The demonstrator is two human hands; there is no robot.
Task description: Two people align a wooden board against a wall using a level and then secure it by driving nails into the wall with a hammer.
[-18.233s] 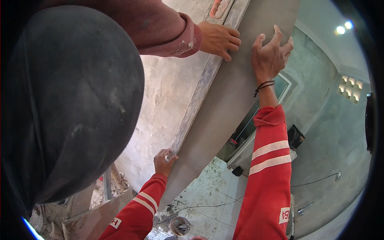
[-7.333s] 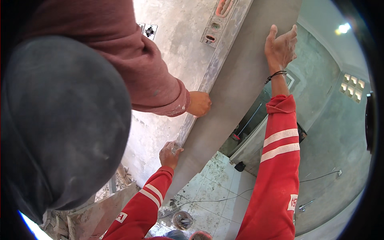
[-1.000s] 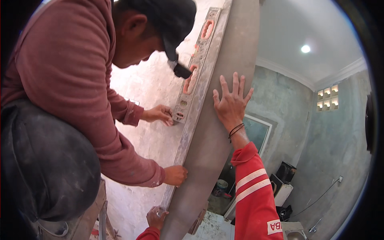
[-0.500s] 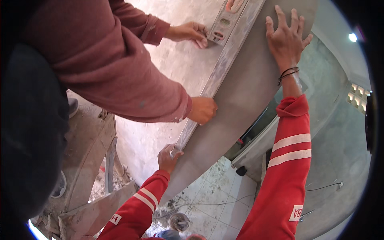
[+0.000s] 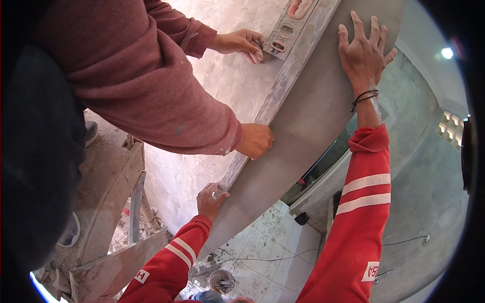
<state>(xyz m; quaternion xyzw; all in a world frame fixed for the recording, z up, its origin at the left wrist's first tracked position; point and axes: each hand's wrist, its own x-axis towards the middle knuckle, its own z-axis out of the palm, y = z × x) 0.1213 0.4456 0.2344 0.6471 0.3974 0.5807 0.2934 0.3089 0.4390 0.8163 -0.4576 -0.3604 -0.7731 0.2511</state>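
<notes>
Patchily whitened grey bar [image 5: 277, 95]; left hand [image 5: 208, 203] pinching lower end, right hand [image 5: 362, 56] spread.

Two own hands [image 5: 362, 61], two co-worker hands [image 5: 255, 141], one bar [image 5: 286, 91], one level [image 5: 297, 25].

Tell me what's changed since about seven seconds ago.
A co-worker's second hand has appeared at the lower end of the spirit level. The right hand has spread its fingers over the grey surface. Unchanged: the left hand and the co-worker's nearer hand grip the straightedge.
</notes>
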